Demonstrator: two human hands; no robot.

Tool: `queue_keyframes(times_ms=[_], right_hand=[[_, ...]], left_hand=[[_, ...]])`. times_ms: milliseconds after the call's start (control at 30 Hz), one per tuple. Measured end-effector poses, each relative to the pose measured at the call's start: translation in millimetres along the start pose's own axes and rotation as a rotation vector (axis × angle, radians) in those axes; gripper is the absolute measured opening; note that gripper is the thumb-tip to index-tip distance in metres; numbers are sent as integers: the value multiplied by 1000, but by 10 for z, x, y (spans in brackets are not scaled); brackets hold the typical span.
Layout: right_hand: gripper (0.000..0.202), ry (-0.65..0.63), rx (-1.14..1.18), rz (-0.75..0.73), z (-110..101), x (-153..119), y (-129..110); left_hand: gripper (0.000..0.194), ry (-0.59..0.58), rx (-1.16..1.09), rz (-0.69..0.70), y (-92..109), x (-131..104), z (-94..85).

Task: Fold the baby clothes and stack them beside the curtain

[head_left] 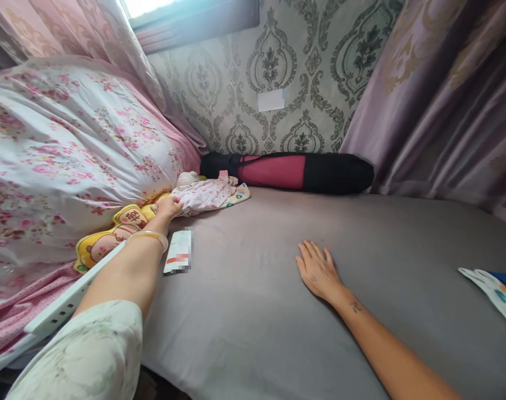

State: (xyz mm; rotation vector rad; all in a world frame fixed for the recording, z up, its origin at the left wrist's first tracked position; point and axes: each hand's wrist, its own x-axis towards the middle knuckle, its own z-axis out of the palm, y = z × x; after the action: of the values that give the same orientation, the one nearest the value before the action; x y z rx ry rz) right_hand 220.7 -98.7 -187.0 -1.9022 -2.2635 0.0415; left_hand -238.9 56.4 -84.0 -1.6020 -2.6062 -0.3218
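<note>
My left hand [169, 206] reaches to the far left of the bed, its fingers closed on the near edge of a white printed garment [205, 194]. The garment lies crumpled, with a pink bit on top and coloured spots at its right end. Beneath my left wrist is a yellow plush cushion [105, 247] with a cartoon face. A phone [178, 251] with a light, partly blurred screen rests on the sheet beside my left forearm. Palm down, my right hand [318, 270] lies on the grey sheet [253, 311] with fingers stretched out and nothing in them.
Along the wall lies a black and pink long bag [273, 172]. A floral quilt [78, 133] is heaped at the left, above a white bed rail [69, 305]. Folded printed cloth [492, 294] sits at the right edge. A purple curtain [436, 111] hangs at the back right.
</note>
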Motion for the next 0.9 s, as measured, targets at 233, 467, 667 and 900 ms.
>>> queue_keyframes(times_ms=[233,467,667,900], right_hand=[[56,5,-8,-8,-25,-12,-12],[55,23,19,-16,21,-8,10],[55,21,44,-35,8,-18,31],[54,29,62,-55,-26,-34,49]], left_hand=[[34,47,56,13,167,-31,-107],[23,178,9,283,743,-68,-545],[29,291,-171,399,1366,-233,-842],[33,279,-432,450,2053,-529,-1008]])
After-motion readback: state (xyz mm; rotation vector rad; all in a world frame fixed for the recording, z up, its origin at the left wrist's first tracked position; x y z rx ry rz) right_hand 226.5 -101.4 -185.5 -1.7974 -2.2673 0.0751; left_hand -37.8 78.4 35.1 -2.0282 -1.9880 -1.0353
